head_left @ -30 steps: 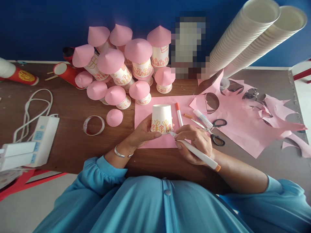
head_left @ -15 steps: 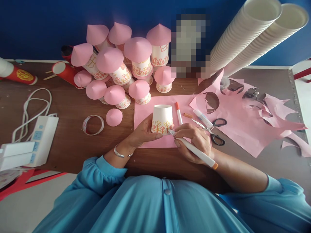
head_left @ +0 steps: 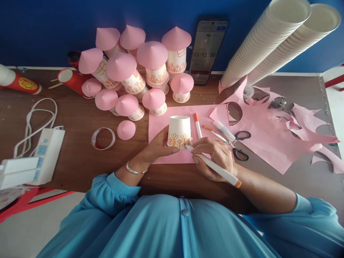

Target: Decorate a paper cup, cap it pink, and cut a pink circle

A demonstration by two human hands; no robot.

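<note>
Left hand [head_left: 159, 146] grips a white cup [head_left: 179, 126] over a pink sheet [head_left: 157, 125]; red and yellow flowers mark the cup's visible lower side. Right hand [head_left: 214, 157] holds a white marker [head_left: 220, 170], tip at the cup's lower edge; contact cannot be told. Scissors [head_left: 230, 143] lie just beyond the right hand.

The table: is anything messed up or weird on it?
The pink scraps on the right look messiest: jagged offcuts with round holes, strewn about. The frontmost small pink cone looks odd because no base shows under it. Nothing looks spilled; the cup in the left hand looks undamaged on the side that shows.
</note>
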